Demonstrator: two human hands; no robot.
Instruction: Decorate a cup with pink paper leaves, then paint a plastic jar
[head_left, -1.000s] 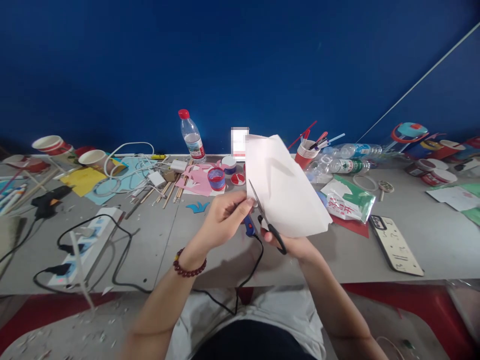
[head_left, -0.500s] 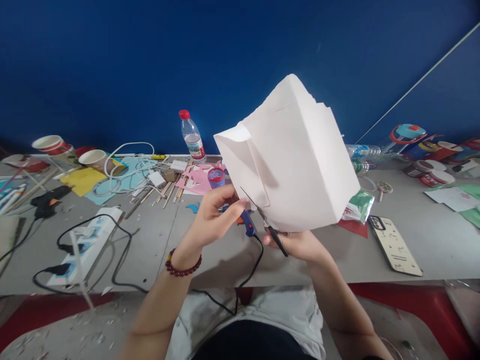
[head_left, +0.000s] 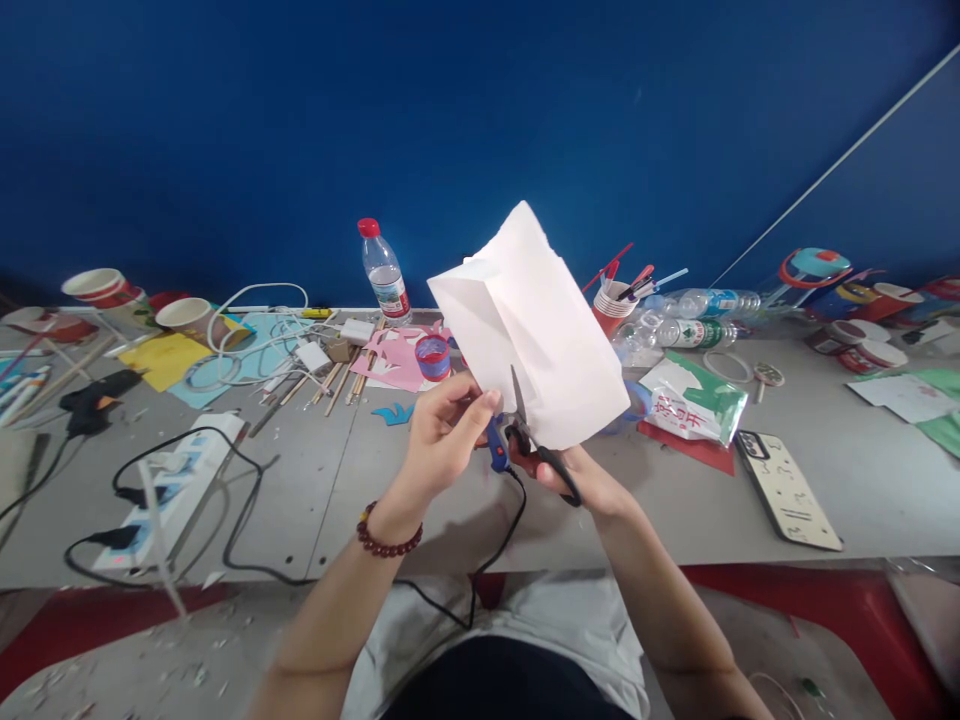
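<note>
A folded sheet of white paper (head_left: 551, 340) is held up over the table, its left corner pinched between the thumb and fingers of my left hand (head_left: 448, 425). In my right hand (head_left: 581, 478) is a pair of black-handled scissors (head_left: 555, 468), the blades pointing up against the paper's lower edge. The fingers of that hand are partly hidden behind the handles. Below the paper, between my hands, lies a blue hot glue gun (head_left: 496, 445) with a black cord, partly covered by the paper and scissors.
A red-capped bottle (head_left: 388, 280) stands behind pink paper scraps (head_left: 390, 360) and a tape roll (head_left: 433, 358). Leftward are a white power strip (head_left: 176, 490), cables and paper cups. To the right are a phone (head_left: 789, 490), a green-white packet (head_left: 694, 398), a pen cup (head_left: 611, 305) and lying bottles.
The paper has swung and tilted left, uncovering the pen cup, bottles and packet. My right hand has moved slightly left with the scissors, whose blades now point more upright. My left hand shifted slightly right.
</note>
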